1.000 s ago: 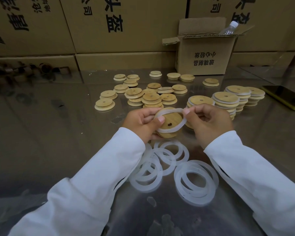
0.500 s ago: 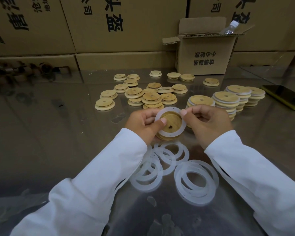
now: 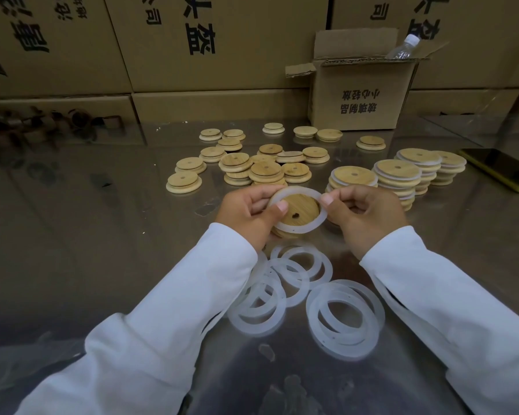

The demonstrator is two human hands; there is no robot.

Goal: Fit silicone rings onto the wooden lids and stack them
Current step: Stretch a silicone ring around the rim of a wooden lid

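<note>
Risk sits at the rim: my left hand [image 3: 246, 214] grips the round pale wooden lid [image 3: 298, 209] over the glossy grey table [image 3: 102, 235], thumb on the translucent white silicone ring [image 3: 312, 226], while my right hand [image 3: 369, 214] pinches its other edge. It seems only partly seated, so uneven stretching could spring it off.

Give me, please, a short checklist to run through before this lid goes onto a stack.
1. Ring around the lid: ok where visible; cannot tell under the left thumb.
2. Ring lying flat, no twist: ok on the visible arc.
3. Grip: ok; left hand holds the lid, right hand pinches the ring's edge.
4. Nearest stack, top free: ok.
5. Loose rings ready in front of the person: ok.
6. Bare lids waiting beyond the hands: ok.
</note>
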